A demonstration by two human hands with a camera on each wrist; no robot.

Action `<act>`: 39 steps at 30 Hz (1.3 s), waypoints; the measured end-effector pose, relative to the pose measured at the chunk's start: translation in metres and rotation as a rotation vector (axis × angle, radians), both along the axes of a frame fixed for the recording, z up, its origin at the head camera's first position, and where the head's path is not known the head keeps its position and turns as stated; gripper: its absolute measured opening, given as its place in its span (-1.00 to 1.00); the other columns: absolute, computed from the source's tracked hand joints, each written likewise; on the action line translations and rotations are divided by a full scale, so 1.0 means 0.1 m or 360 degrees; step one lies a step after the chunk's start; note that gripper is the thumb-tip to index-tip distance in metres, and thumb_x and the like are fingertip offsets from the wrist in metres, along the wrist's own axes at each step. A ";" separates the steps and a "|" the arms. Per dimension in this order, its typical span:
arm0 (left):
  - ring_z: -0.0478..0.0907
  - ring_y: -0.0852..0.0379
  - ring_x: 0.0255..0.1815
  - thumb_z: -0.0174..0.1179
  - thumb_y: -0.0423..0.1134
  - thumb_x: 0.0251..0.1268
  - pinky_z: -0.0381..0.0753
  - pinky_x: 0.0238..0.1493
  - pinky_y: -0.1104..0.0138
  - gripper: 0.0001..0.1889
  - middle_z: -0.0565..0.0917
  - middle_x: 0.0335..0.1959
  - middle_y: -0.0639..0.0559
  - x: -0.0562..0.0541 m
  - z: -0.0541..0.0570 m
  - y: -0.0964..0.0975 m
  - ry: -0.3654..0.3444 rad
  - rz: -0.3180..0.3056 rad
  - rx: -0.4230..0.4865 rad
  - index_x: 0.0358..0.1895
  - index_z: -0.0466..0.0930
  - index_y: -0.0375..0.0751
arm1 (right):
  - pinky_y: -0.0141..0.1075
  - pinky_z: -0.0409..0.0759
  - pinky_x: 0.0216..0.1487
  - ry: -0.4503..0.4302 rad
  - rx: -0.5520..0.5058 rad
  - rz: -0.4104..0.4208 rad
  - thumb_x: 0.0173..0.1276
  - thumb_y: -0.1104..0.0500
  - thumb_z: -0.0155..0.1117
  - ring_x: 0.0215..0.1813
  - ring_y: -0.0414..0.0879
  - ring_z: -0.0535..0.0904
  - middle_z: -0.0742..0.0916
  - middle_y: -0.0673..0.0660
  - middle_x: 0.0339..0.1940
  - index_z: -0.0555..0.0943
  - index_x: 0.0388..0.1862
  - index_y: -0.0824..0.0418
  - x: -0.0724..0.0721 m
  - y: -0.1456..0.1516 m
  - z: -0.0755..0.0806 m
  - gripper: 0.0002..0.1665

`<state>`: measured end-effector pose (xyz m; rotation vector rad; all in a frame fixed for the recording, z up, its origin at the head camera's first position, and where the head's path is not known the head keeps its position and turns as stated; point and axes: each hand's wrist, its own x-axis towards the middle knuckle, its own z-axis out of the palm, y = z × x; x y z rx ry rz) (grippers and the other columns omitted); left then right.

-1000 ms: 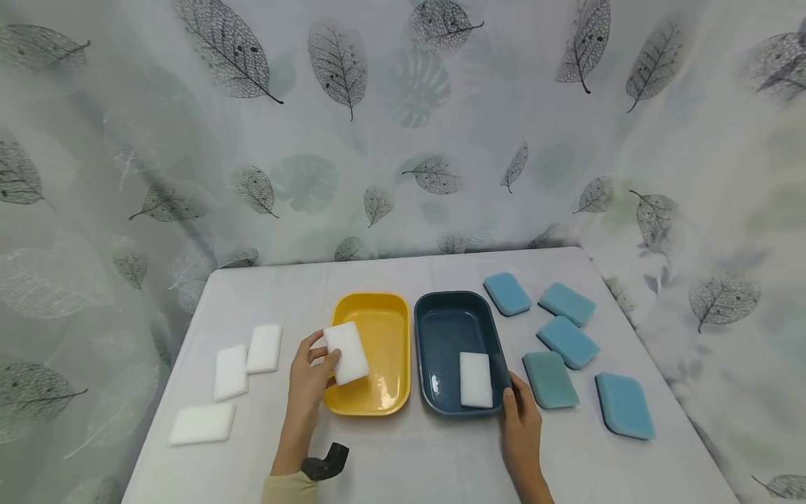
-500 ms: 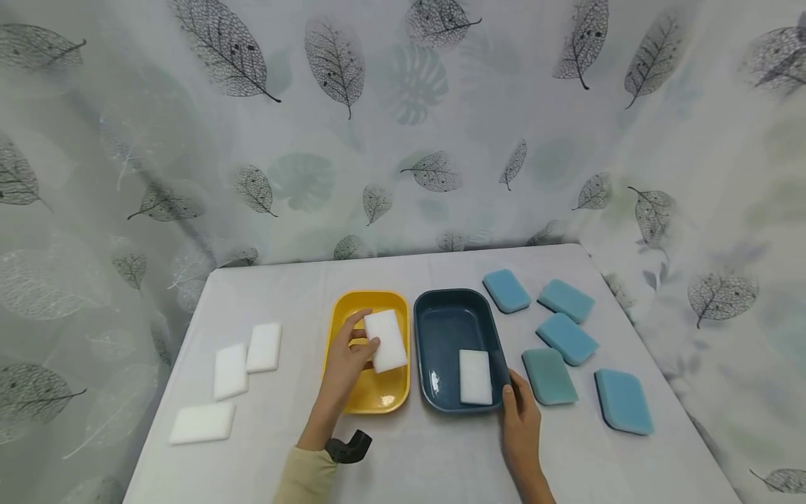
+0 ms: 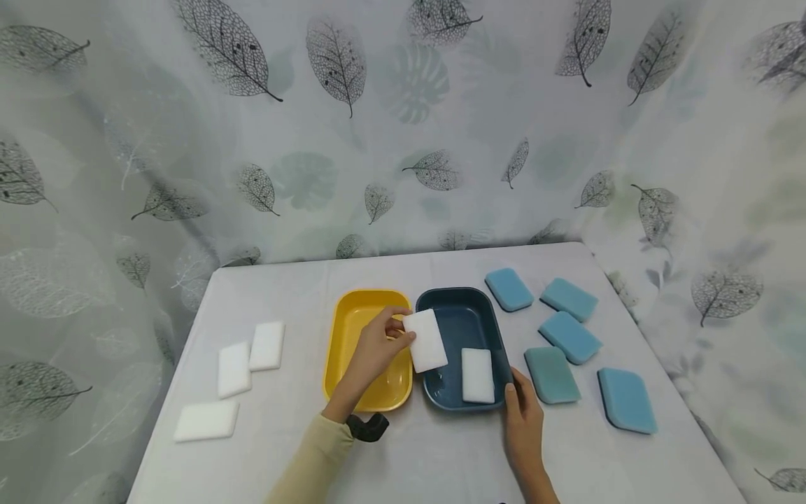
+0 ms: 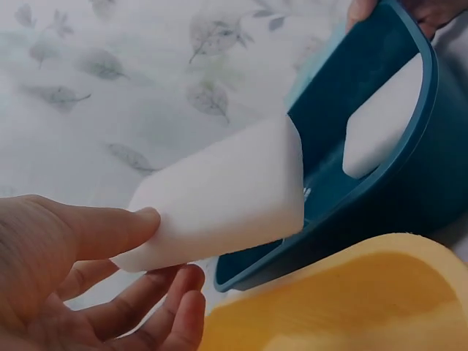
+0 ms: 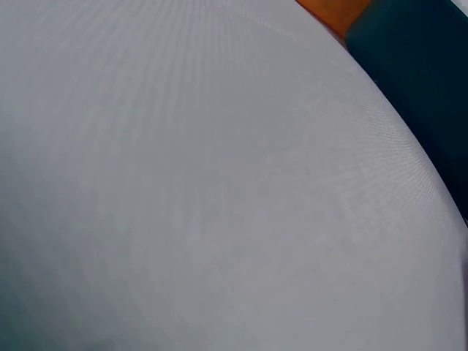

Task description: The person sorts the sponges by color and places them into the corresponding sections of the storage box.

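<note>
Between thumb and fingers, my left hand (image 3: 378, 346) pinches a white sponge (image 3: 425, 340). It holds this sponge over the left rim of the dark blue tray (image 3: 450, 297), clear of the tray floor. A second white sponge (image 3: 477, 376) lies inside that tray, near its front right. My right hand (image 3: 524, 413) grips the tray's front right edge, with the thumb at the rim and the fingers along the outer wall. Below the left forearm and hand sits the yellow tray (image 3: 343, 315), with nothing seen inside. The right wrist view catches only tablecloth and tray (image 5: 417, 66) sides.
Three white sponges (image 3: 234, 369) lie on the left of the white-covered table (image 3: 283, 294). Several blue sponges (image 3: 569, 336) and a greener one (image 3: 552, 376) are spread right of the dark tray. A leaf-patterned curtain (image 3: 378, 140) hangs behind the table.
My left hand has carried the white sponge rightward, from the yellow tray's left side across to the dark blue tray. The right hand has kept its place on the dark tray's edge.
</note>
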<state>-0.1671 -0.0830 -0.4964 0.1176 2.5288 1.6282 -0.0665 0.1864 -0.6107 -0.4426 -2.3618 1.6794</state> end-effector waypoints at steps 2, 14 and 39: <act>0.67 0.03 -0.05 0.35 -0.19 0.42 0.77 0.04 0.16 -0.61 0.73 0.00 -0.07 -0.05 0.01 0.04 0.0003 -0.0041 -0.0016 0.26 0.58 -0.05 | -0.86 0.25 0.24 0.0001 0.0006 0.0000 0.72 -0.05 -0.02 0.35 -0.56 0.34 0.52 0.21 0.53 0.38 0.56 0.14 -0.01 0.00 0.00 -0.43; 0.59 0.11 -0.14 0.37 -0.15 0.42 0.70 -0.12 0.33 -0.78 0.74 -0.15 0.02 -0.27 -0.03 0.23 0.0115 -0.0256 -0.0309 0.03 0.70 -0.10 | -0.86 0.26 0.23 -0.0016 -0.0003 0.0012 0.72 -0.07 -0.04 0.52 0.03 0.42 0.52 0.21 0.53 0.38 0.55 0.16 0.01 0.01 -0.02 -0.42; 0.48 0.04 0.01 0.29 -0.01 0.48 0.57 0.18 0.23 -0.72 0.80 -0.03 0.08 -0.44 -0.21 0.54 0.0805 -0.0754 -0.1743 0.12 0.75 0.03 | -0.86 0.25 0.23 -0.0036 0.0017 0.0005 0.73 -0.08 -0.07 0.49 -0.07 0.43 0.51 0.22 0.54 0.37 0.57 0.14 -0.01 0.00 -0.01 -0.42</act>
